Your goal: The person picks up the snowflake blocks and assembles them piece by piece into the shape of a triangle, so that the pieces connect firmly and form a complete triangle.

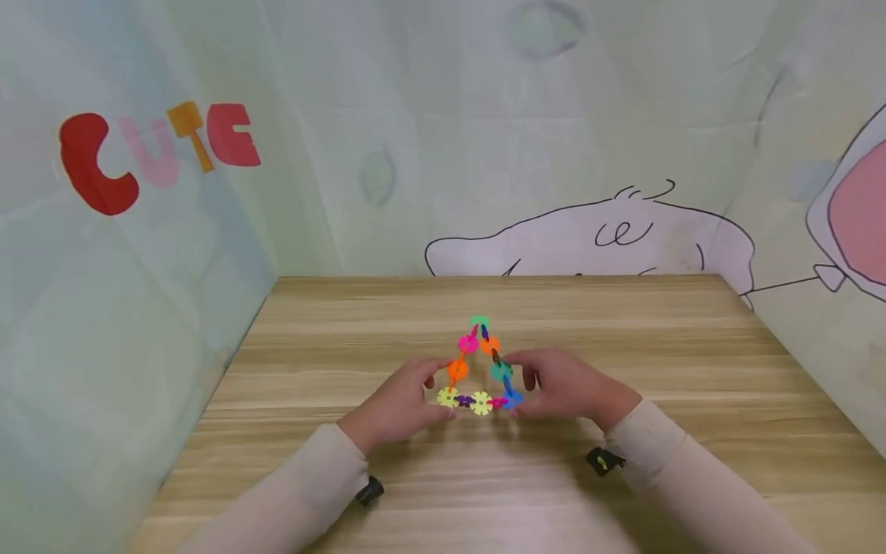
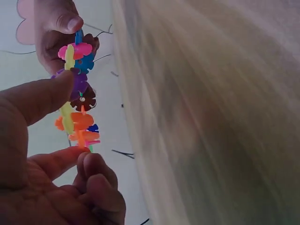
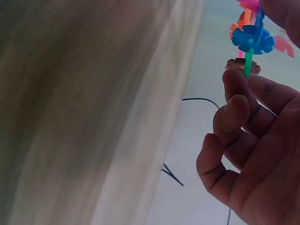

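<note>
A triangle of interlocking plastic snowflake discs point(image 1: 481, 403) is held up over the table between both hands. Its green disc point(image 1: 480, 321) forms the top corner, with yellow, orange, pink, purple, teal and blue discs along the sides. My left hand point(image 1: 398, 404) pinches the left side; in the left wrist view its thumb is by a purple disc point(image 2: 78, 85) and its index finger by the orange discs point(image 2: 83, 136). My right hand point(image 1: 564, 385) pinches the right side, its thumb near the blue corner disc point(image 1: 512, 398). Beside its index finger is a brown disc point(image 3: 234, 64) in the right wrist view.
The wood-grain table point(image 1: 332, 323) spreads out beneath the hands. Behind it and to the left hang pale printed cloth walls point(image 1: 388, 115) with coloured letters and a cartoon animal. Each wrist wears a small black device point(image 1: 604, 462).
</note>
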A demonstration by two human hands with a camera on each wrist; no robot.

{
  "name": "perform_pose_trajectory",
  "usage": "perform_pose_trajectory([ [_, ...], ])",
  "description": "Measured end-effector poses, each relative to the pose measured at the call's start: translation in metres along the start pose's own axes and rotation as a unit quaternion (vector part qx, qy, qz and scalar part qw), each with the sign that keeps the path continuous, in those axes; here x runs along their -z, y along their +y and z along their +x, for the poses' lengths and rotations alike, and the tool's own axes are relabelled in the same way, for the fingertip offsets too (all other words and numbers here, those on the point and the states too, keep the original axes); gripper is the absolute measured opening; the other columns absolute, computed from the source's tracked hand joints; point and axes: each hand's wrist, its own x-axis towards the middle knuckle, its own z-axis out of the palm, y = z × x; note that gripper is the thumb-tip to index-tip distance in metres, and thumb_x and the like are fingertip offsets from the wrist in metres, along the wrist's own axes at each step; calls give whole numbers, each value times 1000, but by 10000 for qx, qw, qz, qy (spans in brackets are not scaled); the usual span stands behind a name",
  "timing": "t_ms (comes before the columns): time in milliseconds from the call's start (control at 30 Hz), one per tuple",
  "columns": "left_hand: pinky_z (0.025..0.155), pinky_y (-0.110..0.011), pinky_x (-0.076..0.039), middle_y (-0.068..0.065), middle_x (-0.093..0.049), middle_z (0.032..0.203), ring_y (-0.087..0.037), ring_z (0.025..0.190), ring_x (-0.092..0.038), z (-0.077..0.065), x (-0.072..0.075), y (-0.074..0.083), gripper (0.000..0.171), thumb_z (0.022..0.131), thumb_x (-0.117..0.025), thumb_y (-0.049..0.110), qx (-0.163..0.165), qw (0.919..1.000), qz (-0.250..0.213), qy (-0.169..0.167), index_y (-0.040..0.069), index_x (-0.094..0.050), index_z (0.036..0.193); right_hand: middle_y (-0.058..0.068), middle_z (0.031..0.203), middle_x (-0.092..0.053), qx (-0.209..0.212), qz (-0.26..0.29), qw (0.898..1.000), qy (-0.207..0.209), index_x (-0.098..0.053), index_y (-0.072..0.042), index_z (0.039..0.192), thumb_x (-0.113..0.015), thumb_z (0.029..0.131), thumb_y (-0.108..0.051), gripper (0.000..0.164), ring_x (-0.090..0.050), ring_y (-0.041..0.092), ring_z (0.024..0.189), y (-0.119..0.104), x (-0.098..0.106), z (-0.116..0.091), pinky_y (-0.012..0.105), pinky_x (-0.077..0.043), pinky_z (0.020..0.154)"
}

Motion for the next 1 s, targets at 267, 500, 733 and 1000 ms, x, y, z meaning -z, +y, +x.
perform_pose_trajectory([
  [267, 78, -40, -53, -9, -65, 110, -26, 93, -60, 12, -8, -1, 81, 86, -87, 25, 217, 9983, 307, -447, 8, -49, 156, -6, 71, -56, -100, 230, 9986, -466, -61, -7, 145, -94, 78, -38, 81, -50, 10, 65, 16, -9, 3, 26, -44, 59],
  [500, 119, -56, -41, -18, -57, 151, -41, 142, -51, 12, -16, 0, 80, 83, -89, 26, 361, 9951, 746, -534, 5, -52, 151, -4, 75, -57, -489, -4, 9961, -730, -63, -12, 146, -95, 75, -42, 83, -51, 13, 70, 18, -18, 8, 28, -44, 63],
  [733, 117, -55, -43, -20, -59, 148, -41, 139, -55, 16, -20, -2, 84, 80, -91, 28, 421, 9925, 1022, -518, 4, -51, 151, -2, 78, -60, -707, -204, 9938, -829, -60, -15, 149, -95, 76, -44, 87, -53, 16, 74, 16, -18, 13, 33, -46, 71],
  [1000, 117, -55, -43, -18, -56, 152, -38, 141, -53, 13, -16, -7, 93, 81, -90, 40, 666, 9915, 1018, -456, 6, -47, 156, -3, 76, -59, -779, -360, 9930, -809, -51, -17, 156, -90, 81, -48, 91, -54, 15, 74, 20, -15, 10, 35, -48, 73],
])
